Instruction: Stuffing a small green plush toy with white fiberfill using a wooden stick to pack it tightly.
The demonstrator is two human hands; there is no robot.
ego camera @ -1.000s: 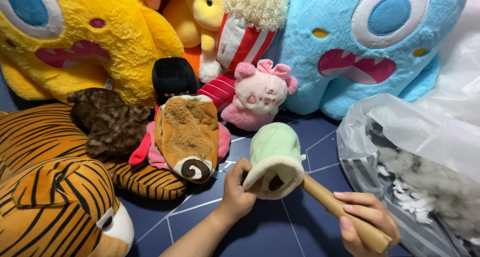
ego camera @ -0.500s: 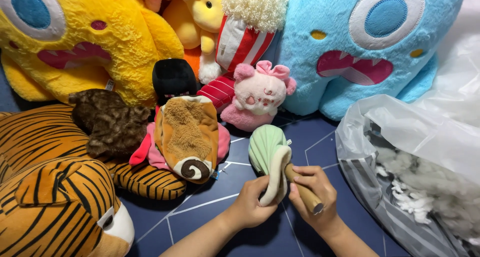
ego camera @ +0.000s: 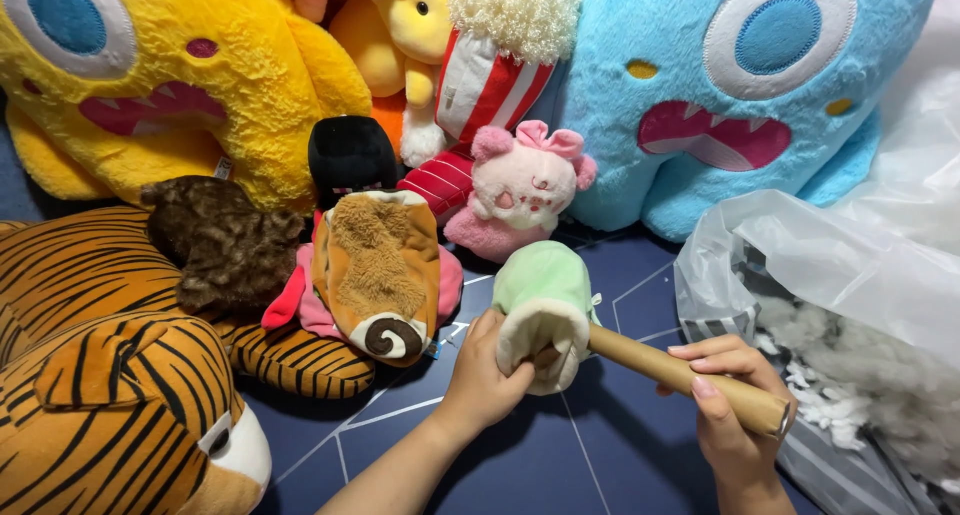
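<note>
Left hand (ego camera: 487, 373) grips a pale green plush toy shell (ego camera: 543, 297); right hand (ego camera: 728, 407) grips a brown cardboard tube (ego camera: 672, 373) entering its opening, above a dark blue floor mat (ego camera: 520, 465).

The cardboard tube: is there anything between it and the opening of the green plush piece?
Nothing visible. The cardboard tube, held by the right hand, already enters the cream opening of the green plush piece, which the left hand holds.

Both hands (ego camera: 490, 375) bare, no sleeves on forearms; pale pink polish on right-hand nails.
</note>
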